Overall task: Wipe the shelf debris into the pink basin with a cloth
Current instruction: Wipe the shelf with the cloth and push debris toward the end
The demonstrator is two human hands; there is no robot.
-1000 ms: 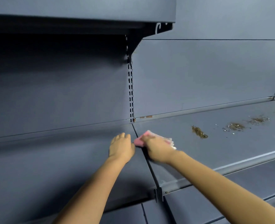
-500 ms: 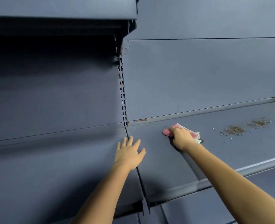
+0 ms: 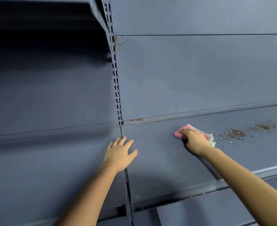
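The right hand (image 3: 194, 141) has slid the pink cloth (image 3: 183, 132) along the shelf (image 3: 159, 160) toward the debris (image 3: 234, 133), its grip pressing it flat and hiding the cloth's middle; the left hand (image 3: 120, 154) rests spread.

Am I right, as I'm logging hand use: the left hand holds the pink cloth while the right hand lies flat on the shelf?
No, swapped. The head view shows the right hand holding the pink cloth, the left hand flat on the shelf.

Viewpoint: head-worn, wide-angle camera.
Facing: forward and slightly down at a grey shelf (image 3: 167, 160).
Nearness: close, with both forearms reaching over the shelf.
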